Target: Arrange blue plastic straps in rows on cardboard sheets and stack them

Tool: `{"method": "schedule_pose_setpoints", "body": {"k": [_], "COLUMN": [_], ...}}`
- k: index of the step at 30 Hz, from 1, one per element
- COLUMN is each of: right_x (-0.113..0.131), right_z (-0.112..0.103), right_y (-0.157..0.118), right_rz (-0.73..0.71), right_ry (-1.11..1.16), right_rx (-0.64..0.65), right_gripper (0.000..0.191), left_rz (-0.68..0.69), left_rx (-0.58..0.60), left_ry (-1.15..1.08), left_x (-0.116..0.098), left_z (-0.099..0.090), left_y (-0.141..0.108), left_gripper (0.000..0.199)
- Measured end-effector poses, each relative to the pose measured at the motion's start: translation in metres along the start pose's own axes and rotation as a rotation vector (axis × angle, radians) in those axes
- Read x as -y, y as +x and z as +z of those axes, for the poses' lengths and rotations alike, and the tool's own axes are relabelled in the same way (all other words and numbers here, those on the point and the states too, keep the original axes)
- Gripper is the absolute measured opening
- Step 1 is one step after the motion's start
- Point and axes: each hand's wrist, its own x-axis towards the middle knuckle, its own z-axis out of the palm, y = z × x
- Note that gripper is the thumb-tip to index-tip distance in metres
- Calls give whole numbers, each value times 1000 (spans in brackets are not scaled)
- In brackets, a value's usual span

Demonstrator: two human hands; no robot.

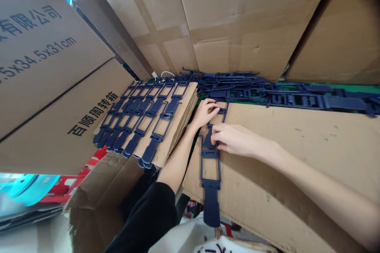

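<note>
Navy plastic, by its look, makes up the long openwork strip [210,153] lying along the near-left end of the cardboard sheet [297,146], its broad ribbed tab reaching past the edge toward the wearer; whether it is one moulding or two linked pieces I cannot tell; the left hand [204,114] is at the far end, fingers bent and close together beside the upper frame, though whether they pinch it is hidden; the right hand [228,137] has its fingers curled in at the middle ribbed part, tips touching it, and I cannot tell whether they squeeze or merely press; I would judge the strip light and fairly stiff, with slim side rails that might flex or snap if twisted, and smooth enough to slide on card; the solid tabs and crossbars seem the surest places to take hold, the thin rails the worst; similar strips [151,148] lie in rows on the stacked cardboard [175,128] to the left, and a tangled pile [234,83] behind looks likely to snag.
</note>
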Motion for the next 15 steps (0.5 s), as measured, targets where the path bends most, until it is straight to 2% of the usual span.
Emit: {"method": "schedule_pose_setpoints", "body": {"k": [6, 10, 15], "right_x": [1, 4, 4], "right_z": [1, -1, 0], "right_y": [-1, -1, 1], "right_rz": [-19, -6, 25], "right_ry": [-32, -49, -83], "right_rx": [19, 35, 32], "right_gripper": [3, 10, 9], "left_rz": [-10, -22, -25], "left_rx": [-6, -13, -14], "left_ry": [-11, -15, -38], "left_x": [0, 1, 2], "left_z": [-2, -3, -5], "left_y": [0, 1, 1], "left_gripper": [17, 16, 15]}}
